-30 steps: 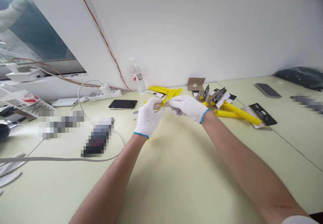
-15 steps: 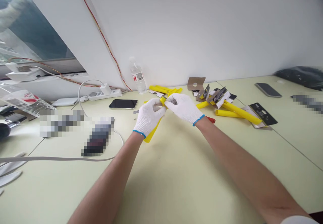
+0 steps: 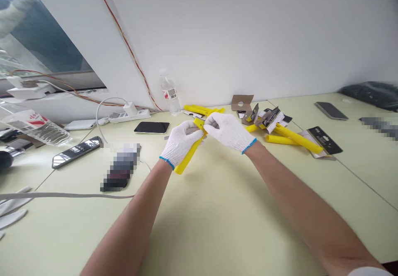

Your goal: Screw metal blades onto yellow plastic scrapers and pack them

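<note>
Both my hands wear white knit gloves with blue cuffs. My left hand (image 3: 179, 143) is closed round a yellow plastic handle (image 3: 186, 158) that slants down to the left, above the pale green table (image 3: 217, 209). My right hand (image 3: 229, 131) pinches the handle's upper end (image 3: 199, 123), where a small grey metal piece shows between the fingers. Behind the hands lies a heap of more yellow handles (image 3: 202, 110); others with black cardboard packaging (image 3: 325, 139) lie to the right.
A black phone (image 3: 152, 127) lies behind my left hand, a plastic bottle (image 3: 168, 93) stands against the wall, a white power strip (image 3: 129, 115) with cables to its left. Another phone (image 3: 76, 152) and a second bottle (image 3: 34, 127) lie at far left. A dark phone (image 3: 331, 111) rests at far right.
The yellow handle has come into view under my left hand and now slants down-left. Both hands have shifted slightly nearer and stay together at its upper end.
</note>
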A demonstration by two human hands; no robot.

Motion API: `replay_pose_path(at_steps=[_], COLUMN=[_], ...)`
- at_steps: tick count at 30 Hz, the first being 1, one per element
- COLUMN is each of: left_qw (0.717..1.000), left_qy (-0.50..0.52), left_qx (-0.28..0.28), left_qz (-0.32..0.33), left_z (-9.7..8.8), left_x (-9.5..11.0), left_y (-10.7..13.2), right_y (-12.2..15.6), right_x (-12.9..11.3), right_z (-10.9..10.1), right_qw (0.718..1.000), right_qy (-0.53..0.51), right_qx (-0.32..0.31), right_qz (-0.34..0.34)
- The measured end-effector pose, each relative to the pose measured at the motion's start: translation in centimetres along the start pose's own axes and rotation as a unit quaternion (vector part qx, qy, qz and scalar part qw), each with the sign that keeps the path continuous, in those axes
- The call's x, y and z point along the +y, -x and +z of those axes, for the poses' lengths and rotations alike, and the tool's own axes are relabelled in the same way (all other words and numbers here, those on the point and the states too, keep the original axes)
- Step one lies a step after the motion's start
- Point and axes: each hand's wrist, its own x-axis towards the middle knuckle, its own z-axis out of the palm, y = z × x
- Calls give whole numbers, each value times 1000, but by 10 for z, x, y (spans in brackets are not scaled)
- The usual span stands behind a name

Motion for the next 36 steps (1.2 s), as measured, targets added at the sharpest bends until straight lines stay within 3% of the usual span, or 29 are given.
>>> replay_pose_path(at_steps=[10, 20, 36], left_qw=[1000, 997, 969], left_qy=[22, -68, -232], left_qx=[-15, 3, 32], left_qz=[-1, 27, 73], left_z=[1, 2, 3], left_x=[-1, 0, 9], left_y=[1, -2, 1], right_y=[2, 0, 6], right_x=[-11, -10, -7], right_z=[-1, 3, -1], right_qw=[999, 997, 997], right_qy=[47, 67, 29], right_qx=[24, 49, 62], right_qz=[-6, 1, 20])
